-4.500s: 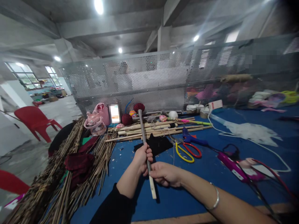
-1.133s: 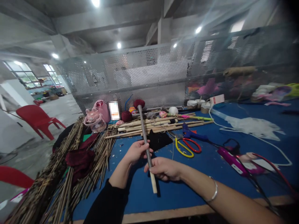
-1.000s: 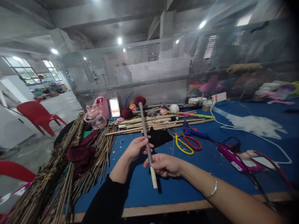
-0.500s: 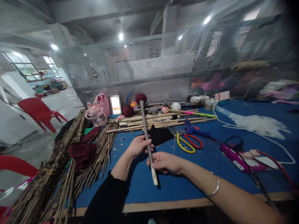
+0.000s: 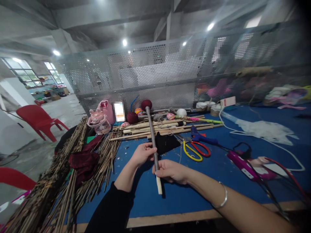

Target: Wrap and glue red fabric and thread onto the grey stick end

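A stick (image 5: 151,131) with a grey covering and a bare pale wooden lower end is held upright-slanting over the table. A dark red ball (image 5: 146,104) shows at its far end; whether it is fixed to the stick I cannot tell. My left hand (image 5: 143,153) pinches the stick around its middle between thumb and fingers. Lower down, my right hand (image 5: 170,171) grips it just above the pale end. Behind the stick lies a piece of black cloth (image 5: 167,143), with scissors (image 5: 194,149) with yellow and red handles to its right.
Several wooden sticks (image 5: 136,130) lie across the back, near another dark red ball (image 5: 132,117). Bundled twigs (image 5: 97,171) fill the left. A blue glue gun (image 5: 202,137), purple power strip (image 5: 250,166) and white glove (image 5: 264,129) are on the right. A perforated screen (image 5: 136,74) stands behind.
The view has shifted slightly. Both hands keep their hold on the stick, whose lower end has swung a little to the left.
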### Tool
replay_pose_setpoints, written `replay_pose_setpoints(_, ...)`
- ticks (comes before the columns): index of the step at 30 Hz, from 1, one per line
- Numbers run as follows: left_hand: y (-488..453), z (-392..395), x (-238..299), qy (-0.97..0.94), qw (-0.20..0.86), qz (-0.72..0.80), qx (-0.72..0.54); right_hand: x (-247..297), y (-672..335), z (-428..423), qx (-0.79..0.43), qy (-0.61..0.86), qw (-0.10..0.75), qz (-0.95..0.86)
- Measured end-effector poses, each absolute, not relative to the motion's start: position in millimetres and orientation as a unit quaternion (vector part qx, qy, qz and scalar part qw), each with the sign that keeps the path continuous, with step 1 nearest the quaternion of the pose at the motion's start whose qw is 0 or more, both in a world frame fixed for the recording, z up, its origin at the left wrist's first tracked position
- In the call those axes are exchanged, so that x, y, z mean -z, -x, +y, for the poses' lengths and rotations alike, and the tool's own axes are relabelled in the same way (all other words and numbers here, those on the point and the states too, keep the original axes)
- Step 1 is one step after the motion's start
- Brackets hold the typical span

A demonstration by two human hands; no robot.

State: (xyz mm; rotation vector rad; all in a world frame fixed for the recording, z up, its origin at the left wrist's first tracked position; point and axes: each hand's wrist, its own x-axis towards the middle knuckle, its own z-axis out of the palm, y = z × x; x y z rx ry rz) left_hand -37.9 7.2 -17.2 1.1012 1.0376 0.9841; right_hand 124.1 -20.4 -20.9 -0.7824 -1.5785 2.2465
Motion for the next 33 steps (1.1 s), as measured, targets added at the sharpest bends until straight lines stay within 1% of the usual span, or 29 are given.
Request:
replay_pose_setpoints(3, 34.9, 6.8, 16.3, -0.474, 0.627, 0.448, -0.426, 22.0, -128.1, -17.2, -0.803, 0.241, 0.128, -0.529)
replay_pose_setpoints(10, 31.8, 6.7, 18.2, -0.472, 0.586, 0.467, -0.465, 21.7, -115.7, -24.6, -0.748, 0.305, 0.186, -0.559)
replay_pose_setpoints(12, 33.3, 7.1, 17.4, -0.472, 0.589, 0.461, -0.467, 20.2, -114.5, -26.3, -0.745, 0.306, 0.197, -0.558)
replay_pose_setpoints(19, 35.7, 5.3, 12.6, -0.448, 0.650, 0.429, -0.439, 21.4, -127.7, -18.7, -0.788, 0.234, 0.154, -0.548)
replay_pose_setpoints(22, 35.3, 5.5, 15.7, -0.442, 0.652, 0.443, -0.428, 23.9, -124.9, -20.2, -0.763, 0.257, 0.162, -0.571)
replay_pose_setpoints(28, 33.6, 6.5, 21.0, -0.445, 0.615, 0.477, -0.444, 21.5, -115.0, -26.4, -0.710, 0.306, 0.206, -0.600)
replay_pose_setpoints(30, 33.8, 5.8, 19.4, -0.443, 0.630, 0.467, -0.434, 18.8, -118.2, -25.0, -0.719, 0.296, 0.187, -0.600)
replay_pose_setpoints(33, 34.0, 4.2, 15.9, -0.439, 0.662, 0.442, -0.416, 17.5, -125.7, -21.0, -0.787, 0.236, 0.136, -0.554)
